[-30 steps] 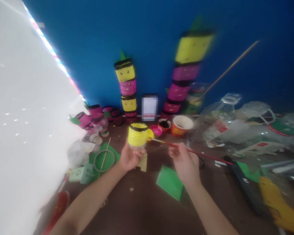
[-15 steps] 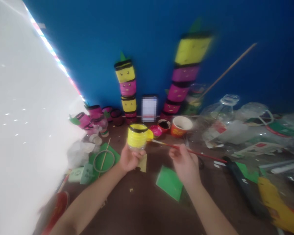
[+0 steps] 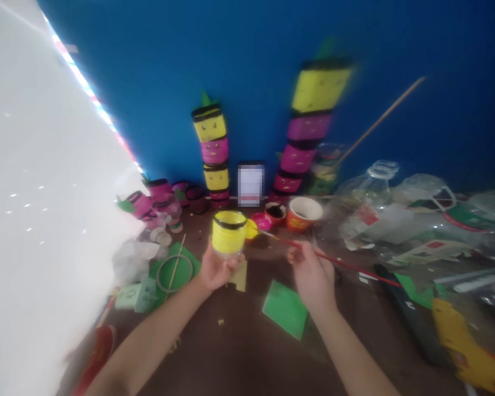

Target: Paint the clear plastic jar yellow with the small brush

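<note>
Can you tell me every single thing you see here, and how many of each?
Jar: one, yellow with black rim, in left hand
Brush: one, red, in right hand
Paint pots: three, yellow, pink and dark, past the hands
Cup: one, red and white, right of the pots
Stacks: two, pink, yellow and black, back
Small pots: several, pink, back left
Screen: one, pale, blurred, between the stacks
Long stick: one, brown, back right
Bottles: several, clear, right
Yellow tool: one, yellow, front right
Card: one, green, by right wrist
Box: one, pale green, left
Wall: one, blue, back
Table: one, brown, below
Some clutter is too blurred to name.
Left hand: one, bare, on jar
Right hand: one, bare, on brush
</note>
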The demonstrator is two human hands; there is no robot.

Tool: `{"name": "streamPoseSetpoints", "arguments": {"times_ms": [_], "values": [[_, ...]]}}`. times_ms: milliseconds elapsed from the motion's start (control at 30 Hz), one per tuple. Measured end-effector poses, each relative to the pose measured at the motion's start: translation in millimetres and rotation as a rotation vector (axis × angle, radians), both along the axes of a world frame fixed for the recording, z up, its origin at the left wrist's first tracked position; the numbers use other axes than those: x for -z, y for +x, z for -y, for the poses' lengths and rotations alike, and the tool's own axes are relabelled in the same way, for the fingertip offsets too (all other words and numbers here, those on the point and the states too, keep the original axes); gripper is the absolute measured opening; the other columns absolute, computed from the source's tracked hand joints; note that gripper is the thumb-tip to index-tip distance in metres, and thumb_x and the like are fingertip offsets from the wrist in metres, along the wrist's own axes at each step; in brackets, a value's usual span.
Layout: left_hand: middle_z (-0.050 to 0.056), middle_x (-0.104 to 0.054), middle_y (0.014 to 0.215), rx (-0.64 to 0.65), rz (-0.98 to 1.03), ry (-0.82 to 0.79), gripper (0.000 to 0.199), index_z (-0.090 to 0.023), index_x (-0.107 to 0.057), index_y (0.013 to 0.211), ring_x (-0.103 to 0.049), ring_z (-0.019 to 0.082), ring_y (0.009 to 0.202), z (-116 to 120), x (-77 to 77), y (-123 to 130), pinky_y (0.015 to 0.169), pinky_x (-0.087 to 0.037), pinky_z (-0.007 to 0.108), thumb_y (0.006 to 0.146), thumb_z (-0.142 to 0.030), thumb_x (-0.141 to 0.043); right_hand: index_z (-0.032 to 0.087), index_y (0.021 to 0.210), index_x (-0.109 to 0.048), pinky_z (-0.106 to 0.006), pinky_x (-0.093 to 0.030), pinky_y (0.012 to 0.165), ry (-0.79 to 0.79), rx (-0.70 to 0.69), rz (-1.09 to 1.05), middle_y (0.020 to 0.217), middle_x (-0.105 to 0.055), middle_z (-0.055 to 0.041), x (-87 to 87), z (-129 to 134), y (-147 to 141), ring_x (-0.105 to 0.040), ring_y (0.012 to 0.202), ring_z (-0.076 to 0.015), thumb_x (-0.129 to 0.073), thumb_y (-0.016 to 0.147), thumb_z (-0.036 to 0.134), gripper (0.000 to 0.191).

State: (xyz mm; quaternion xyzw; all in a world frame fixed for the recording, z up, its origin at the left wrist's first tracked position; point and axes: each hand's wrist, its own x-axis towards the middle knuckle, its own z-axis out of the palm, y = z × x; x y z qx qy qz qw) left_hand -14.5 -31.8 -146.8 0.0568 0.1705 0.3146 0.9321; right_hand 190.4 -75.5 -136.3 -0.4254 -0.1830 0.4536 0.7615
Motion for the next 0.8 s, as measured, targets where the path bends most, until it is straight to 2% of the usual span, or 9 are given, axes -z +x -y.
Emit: {"name": "streamPoseSetpoints", "arguments": {"times_ms": [67,167,267,367,600,700,800], "values": [[0.007,-0.06,0.083,0.001,-0.003,0.029,0.063,-0.014,-0.04,0.128,-0.058,0.007,0.052,-1,2.5,-1,0.046,-0.047,0.014,0.079,-0.054,-0.048,0.017,0.069,-0.063,-0.02,-0.044,0.05,0.006,0.005,-0.002,0.057,-0.059,0.0015,0.6,0,0,-0.056,0.054,-0.0083,-0.078,0.057,0.036,0.027],[0.011,-0.064,0.092,-0.04,-0.007,0.1,0.069,-0.014,-0.039,0.13,-0.064,0.014,0.067,-2,7.5,1,0.057,-0.051,0.021,0.076,-0.055,-0.052,0.017,0.069,-0.06,-0.02,-0.044,0.05,0.006,-0.002,-0.004,0.056,-0.058,0.0026,1.6,0,-1,-0.056,0.053,-0.0081,-0.078,0.057,0.035,0.028],[0.015,-0.066,0.096,-0.073,0.0,0.181,0.079,-0.008,-0.045,0.124,-0.065,0.024,0.086,-3,13.8,6,0.071,-0.052,0.029,0.065,-0.057,-0.065,0.017,0.068,-0.059,-0.02,-0.044,0.05,-0.008,0.012,-0.008,0.057,-0.059,0.0028,2.5,-1,-1,-0.055,0.052,-0.008,-0.078,0.056,0.036,0.029],[0.015,-0.067,0.098,-0.129,0.005,0.216,0.072,-0.007,-0.052,0.117,-0.063,0.025,0.092,-4,18.5,9,0.084,-0.048,0.033,0.064,-0.052,-0.068,0.018,0.068,-0.059,-0.02,-0.044,0.05,-0.017,0.007,-0.023,0.058,-0.06,0.0028,2.8,-1,0,-0.056,0.053,-0.0081,-0.078,0.055,0.035,0.029],[0.018,-0.065,0.106,-0.1,-0.01,0.181,0.069,-0.005,-0.046,0.125,-0.062,0.024,0.096,-6,15.4,11,0.087,-0.045,0.033,0.077,-0.054,-0.053,0.017,0.068,-0.06,-0.02,-0.044,0.052,-0.017,-0.007,-0.037,0.06,-0.059,0.0028,0.5,1,1,-0.056,0.055,-0.0079,-0.079,0.053,0.035,0.031],[0.018,-0.064,0.108,-0.109,-0.003,0.206,0.07,-0.007,-0.049,0.124,-0.062,0.025,0.097,-6,13.6,12,0.089,-0.044,0.035,0.074,-0.055,-0.057,0.018,0.069,-0.059,-0.02,-0.045,0.053,-0.013,-0.015,-0.024,0.06,-0.059,0.0027,-1.2,1,2,-0.057,0.056,-0.0081,-0.079,0.055,0.036,0.03],[0.017,-0.064,0.107,-0.11,0.016,0.23,0.078,-0.008,-0.049,0.123,-0.062,0.025,0.096,-6,14.9,12,0.087,-0.046,0.033,0.064,-0.056,-0.067,0.018,0.068,-0.059,-0.02,-0.045,0.052,-0.008,-0.014,-0.024,0.058,-0.059,0.0027,-2.8,0,2,-0.056,0.055,-0.0082,-0.079,0.055,0.037,0.031]]}}
